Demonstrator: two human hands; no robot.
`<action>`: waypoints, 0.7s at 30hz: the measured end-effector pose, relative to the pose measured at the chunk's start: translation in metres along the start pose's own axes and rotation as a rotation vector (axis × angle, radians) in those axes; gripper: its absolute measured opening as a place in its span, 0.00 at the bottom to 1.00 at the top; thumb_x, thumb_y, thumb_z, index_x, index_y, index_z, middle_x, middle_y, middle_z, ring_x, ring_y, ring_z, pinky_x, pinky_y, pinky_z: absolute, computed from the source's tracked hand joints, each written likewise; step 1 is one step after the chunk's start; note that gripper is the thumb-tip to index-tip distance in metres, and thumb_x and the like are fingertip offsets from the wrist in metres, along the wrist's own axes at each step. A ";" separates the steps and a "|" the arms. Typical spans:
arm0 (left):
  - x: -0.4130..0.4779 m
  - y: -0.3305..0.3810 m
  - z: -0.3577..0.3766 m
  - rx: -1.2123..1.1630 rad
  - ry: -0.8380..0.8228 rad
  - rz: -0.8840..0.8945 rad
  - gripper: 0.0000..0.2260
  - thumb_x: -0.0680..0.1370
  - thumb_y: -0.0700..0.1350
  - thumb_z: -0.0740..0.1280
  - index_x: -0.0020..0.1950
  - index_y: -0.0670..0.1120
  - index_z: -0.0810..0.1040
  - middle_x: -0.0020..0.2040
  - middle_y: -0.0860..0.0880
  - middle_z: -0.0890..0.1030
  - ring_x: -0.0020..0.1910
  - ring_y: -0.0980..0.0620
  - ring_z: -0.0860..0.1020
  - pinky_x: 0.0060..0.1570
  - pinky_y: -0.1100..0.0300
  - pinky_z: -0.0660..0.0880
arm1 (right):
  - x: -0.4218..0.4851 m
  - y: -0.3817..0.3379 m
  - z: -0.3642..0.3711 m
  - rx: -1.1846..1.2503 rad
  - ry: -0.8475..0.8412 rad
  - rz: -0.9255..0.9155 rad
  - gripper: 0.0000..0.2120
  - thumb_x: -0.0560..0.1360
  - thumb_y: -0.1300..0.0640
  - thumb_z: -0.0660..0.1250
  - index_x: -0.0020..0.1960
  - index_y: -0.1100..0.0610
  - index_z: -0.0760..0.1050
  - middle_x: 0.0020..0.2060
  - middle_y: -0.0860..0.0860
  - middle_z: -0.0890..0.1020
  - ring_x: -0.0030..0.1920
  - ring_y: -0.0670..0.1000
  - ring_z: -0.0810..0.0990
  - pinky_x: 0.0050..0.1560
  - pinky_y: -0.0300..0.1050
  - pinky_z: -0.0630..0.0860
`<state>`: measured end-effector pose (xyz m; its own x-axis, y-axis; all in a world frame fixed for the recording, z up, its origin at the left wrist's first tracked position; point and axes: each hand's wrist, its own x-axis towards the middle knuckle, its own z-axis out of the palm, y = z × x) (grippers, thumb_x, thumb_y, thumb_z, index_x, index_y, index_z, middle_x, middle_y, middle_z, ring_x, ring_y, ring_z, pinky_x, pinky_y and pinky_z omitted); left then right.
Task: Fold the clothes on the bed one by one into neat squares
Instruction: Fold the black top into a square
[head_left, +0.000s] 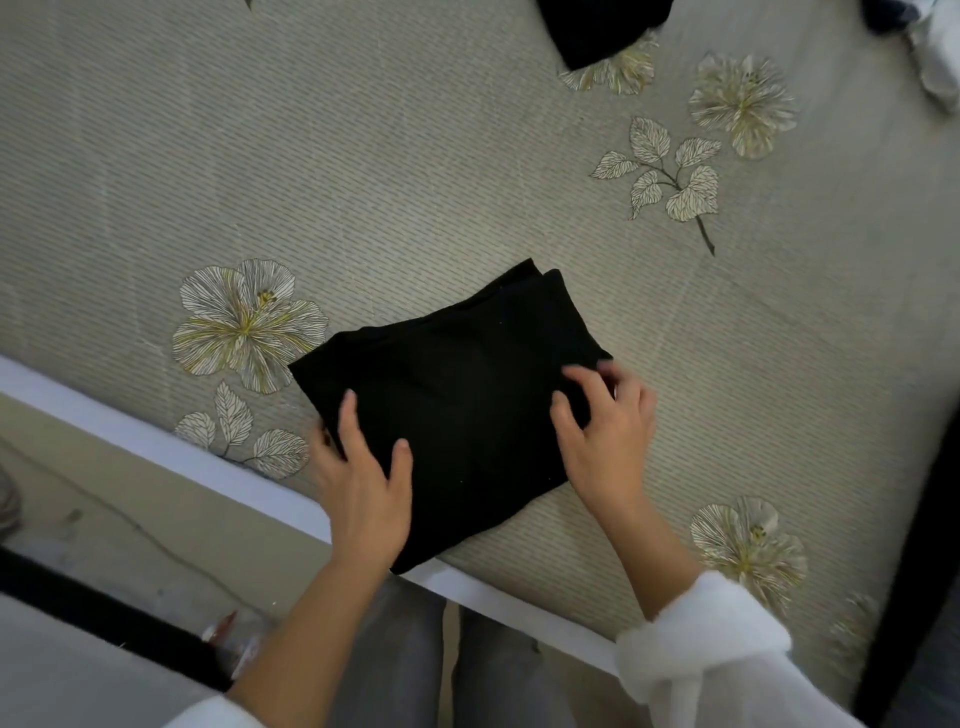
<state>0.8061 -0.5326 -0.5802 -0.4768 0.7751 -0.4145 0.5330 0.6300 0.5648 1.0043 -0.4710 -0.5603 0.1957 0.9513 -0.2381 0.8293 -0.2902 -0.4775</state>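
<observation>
Bed: a grey-green sheet (467, 182) with big printed flowers, seen from above.
Black shirt (467, 405): already folded into a rough square, laid flat near the close edge of the bed, one corner poking past it.
Left hand (363, 488): grip released, thumb and one finger laid flat on the near-left part of the shirt; the other fingers are blurred at its edge.
Right hand (608, 441): grip clenched on the shirt's right edge, cloth pinched by bent fingers.
Far side: another black garment (597, 26) and some pale clothes (935, 57) are left well apart from the fold.
</observation>
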 end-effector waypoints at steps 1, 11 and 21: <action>-0.004 -0.002 0.003 0.028 -0.024 -0.015 0.28 0.79 0.51 0.62 0.77 0.54 0.55 0.75 0.36 0.53 0.73 0.39 0.56 0.69 0.41 0.58 | 0.010 0.000 0.004 -0.123 -0.051 -0.025 0.17 0.78 0.48 0.62 0.66 0.45 0.73 0.68 0.52 0.67 0.69 0.55 0.62 0.68 0.55 0.60; -0.001 0.002 -0.021 -0.457 -0.100 -0.197 0.33 0.79 0.40 0.62 0.78 0.59 0.48 0.67 0.54 0.63 0.63 0.57 0.65 0.66 0.56 0.63 | 0.068 0.007 -0.004 0.152 -0.302 0.378 0.36 0.70 0.59 0.73 0.73 0.57 0.59 0.67 0.56 0.67 0.67 0.57 0.68 0.64 0.51 0.70; -0.011 0.032 -0.063 -0.486 -0.254 -0.393 0.16 0.75 0.37 0.66 0.63 0.44 0.73 0.51 0.43 0.80 0.46 0.49 0.79 0.38 0.60 0.74 | 0.014 0.012 -0.069 0.619 -0.446 0.504 0.11 0.71 0.61 0.71 0.53 0.56 0.80 0.47 0.54 0.84 0.46 0.53 0.83 0.41 0.43 0.78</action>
<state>0.7844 -0.5243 -0.5122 -0.3604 0.5173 -0.7762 -0.0499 0.8203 0.5698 1.0532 -0.4538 -0.5110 0.1313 0.6062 -0.7844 0.2463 -0.7864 -0.5665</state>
